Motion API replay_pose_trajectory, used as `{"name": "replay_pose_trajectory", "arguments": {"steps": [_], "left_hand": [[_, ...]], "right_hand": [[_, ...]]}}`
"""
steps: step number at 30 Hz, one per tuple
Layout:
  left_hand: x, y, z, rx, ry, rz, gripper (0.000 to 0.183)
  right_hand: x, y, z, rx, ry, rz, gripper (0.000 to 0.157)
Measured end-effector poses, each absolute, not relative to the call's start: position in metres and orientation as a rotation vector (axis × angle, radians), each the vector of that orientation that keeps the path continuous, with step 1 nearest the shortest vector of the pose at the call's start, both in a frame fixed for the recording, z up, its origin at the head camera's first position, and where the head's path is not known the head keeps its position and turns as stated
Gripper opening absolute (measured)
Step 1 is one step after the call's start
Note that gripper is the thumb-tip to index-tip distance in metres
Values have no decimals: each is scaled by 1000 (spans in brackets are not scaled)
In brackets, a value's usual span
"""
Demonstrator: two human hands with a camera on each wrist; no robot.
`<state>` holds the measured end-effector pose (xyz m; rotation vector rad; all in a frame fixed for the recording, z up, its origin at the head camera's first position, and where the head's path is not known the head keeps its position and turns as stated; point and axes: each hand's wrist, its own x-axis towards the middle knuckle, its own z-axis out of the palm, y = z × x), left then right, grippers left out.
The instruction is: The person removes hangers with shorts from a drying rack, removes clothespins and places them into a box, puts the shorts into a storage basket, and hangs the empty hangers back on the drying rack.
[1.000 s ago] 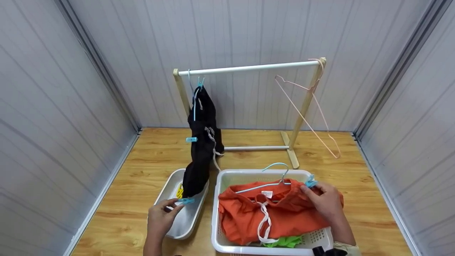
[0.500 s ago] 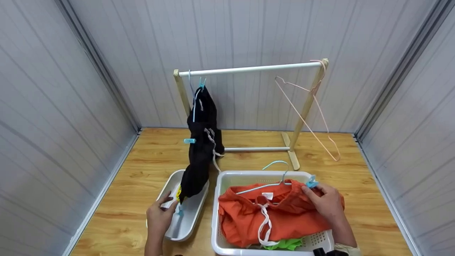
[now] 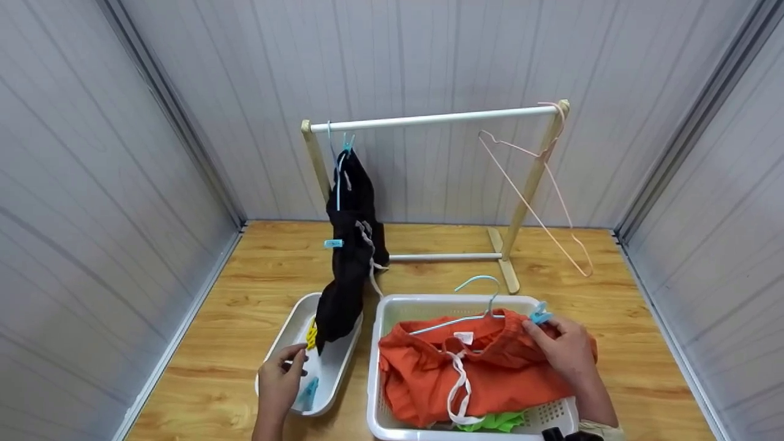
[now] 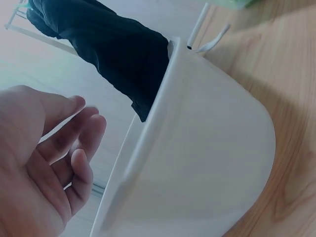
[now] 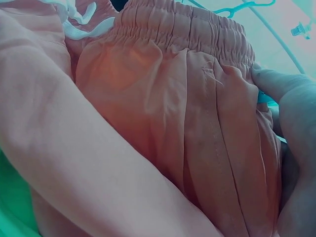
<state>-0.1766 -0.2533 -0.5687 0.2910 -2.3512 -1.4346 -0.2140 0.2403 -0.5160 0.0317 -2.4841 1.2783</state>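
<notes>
My left hand (image 3: pixel 280 376) hovers over the near left rim of a white oval tray (image 3: pixel 334 392). Its fingers are loosely curled, with nothing between thumb and fingertips in the left wrist view. A blue clothespin (image 3: pixel 309 392) lies in the tray, near yellow clothespins (image 3: pixel 312 335). At the other side, my right hand (image 3: pixel 566 349) pinches the right end of the waistband of orange drawstring shorts (image 3: pixel 422 373), beside another blue clothespin (image 3: pixel 540 313). Inside the waistband sits a light-blue hanger (image 3: pixel 496 288). The right fingertips are partly hidden behind the cloth.
Under the shorts stands a white basket (image 3: pixel 375 361) with green cloth (image 3: pixel 499 421) in it. Black drawstring pants (image 3: pixel 352 263) hang from the rack's left end, their lower part reaching over the tray. A pink hanger (image 3: pixel 517 190) hangs at the right of the rack bar (image 3: pixel 429 119).
My left hand has let go of the blue clothespin, which has dropped into the tray. The lower end of the black pants now hangs free. My right hand stays at the waistband.
</notes>
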Motion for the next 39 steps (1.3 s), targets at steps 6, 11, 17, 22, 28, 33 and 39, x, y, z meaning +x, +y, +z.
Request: {"name": "replay_pose_trajectory", "arguments": {"steps": [6, 11, 17, 22, 28, 33, 39], "left_hand": [[-170, -230, -565, 104, -2312, -1561, 10], [-169, -197, -557, -114, -2212, -1614, 10], [-179, -158, -538, -318, -2261, -1469, 11], [-192, -133, -535, -366, -2328, -1370, 17], [-197, -116, -544, -305, -2467, -1219, 31], [-194, -119, -551, -257, -2510, -1147, 21], [-193, -122, -555, -306, -2553, -1119, 14]], "right_hand": [[-212, 240, -515, 62, -2488, 1252, 14], [-209, 241, -515, 69, -2499, 1229, 16], [-211, 242, -513, 105, -2505, 1271, 13], [-212, 243, -510, 138, -2514, 1281, 12], [-209, 245, -509, 110, -2553, 1299, 14], [-204, 245, -510, 74, -2612, 1340, 21], [-200, 254, -512, 43, -2625, 1298, 19]]}}
